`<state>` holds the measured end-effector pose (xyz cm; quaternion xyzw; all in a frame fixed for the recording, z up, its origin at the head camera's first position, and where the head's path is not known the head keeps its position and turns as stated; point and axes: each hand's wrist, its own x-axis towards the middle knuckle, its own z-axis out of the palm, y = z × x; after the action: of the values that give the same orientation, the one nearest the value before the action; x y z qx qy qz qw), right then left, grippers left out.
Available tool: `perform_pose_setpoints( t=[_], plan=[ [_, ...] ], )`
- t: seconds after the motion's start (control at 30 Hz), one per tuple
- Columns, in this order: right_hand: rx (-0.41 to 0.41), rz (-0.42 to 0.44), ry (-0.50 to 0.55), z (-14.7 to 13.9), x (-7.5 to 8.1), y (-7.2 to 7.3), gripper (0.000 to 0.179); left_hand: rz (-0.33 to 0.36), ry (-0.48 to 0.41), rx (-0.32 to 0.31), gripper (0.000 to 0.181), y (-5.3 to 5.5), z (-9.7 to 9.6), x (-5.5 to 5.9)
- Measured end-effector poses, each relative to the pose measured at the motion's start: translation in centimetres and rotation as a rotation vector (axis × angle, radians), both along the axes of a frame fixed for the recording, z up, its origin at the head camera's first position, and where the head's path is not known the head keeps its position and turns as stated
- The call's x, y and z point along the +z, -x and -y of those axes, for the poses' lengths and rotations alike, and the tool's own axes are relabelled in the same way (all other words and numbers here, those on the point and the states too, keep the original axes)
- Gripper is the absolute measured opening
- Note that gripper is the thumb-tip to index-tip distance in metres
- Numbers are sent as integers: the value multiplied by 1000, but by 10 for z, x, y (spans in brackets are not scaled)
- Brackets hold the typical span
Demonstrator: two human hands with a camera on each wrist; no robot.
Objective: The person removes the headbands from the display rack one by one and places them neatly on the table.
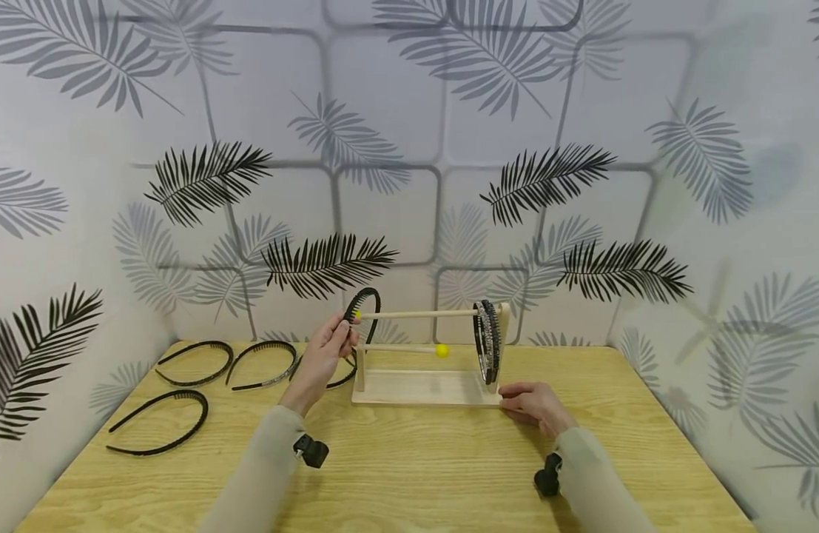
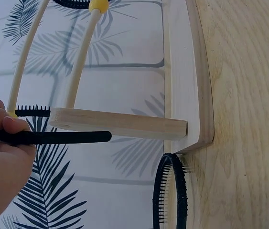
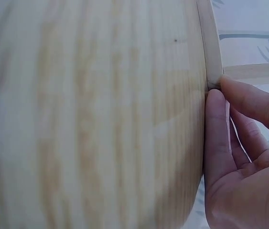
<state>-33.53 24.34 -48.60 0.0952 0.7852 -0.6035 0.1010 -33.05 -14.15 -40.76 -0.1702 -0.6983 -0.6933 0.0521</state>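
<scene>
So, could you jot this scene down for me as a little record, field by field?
Left hand: holds a black headband at the left end of the upper rod; whether it is over the rod is unclear
Right hand: fingertips on the right corner of the base of the wooden stand
Rod tips: a yellow ball on each
Hung headbands: several, grouped at the upper rod's right end
Loose headbands: four on the table, one partly hidden
Wall: leaf-patterned

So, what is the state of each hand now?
Left hand: closed, holding a black headband.
Right hand: closed, holding the wooden stand at its base.
</scene>
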Motion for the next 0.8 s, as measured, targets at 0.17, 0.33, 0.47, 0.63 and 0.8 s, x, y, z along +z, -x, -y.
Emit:
perform_pose_setpoints(
  t=[0.17, 0.33, 0.47, 0.63, 0.8],
  plan=[
    [-4, -1, 1, 0, 0, 1, 34, -15, -48, 22, 32, 0, 1, -1],
    [-6, -5, 7, 1, 1, 1, 34, -8, -77, 17, 38, -2, 5, -2],
    [-9, 4, 3, 2, 1, -1, 33, 22, -92, -7, 42, -4, 9, -5],
    [-5, 7, 7, 3, 0, -3, 34, 35, -98, 19, 39, -8, 14, -7],
    [-11, 4, 17, 1, -1, -1, 35, 23, -95, 41, 40, -11, 20, -9]
  ],
)
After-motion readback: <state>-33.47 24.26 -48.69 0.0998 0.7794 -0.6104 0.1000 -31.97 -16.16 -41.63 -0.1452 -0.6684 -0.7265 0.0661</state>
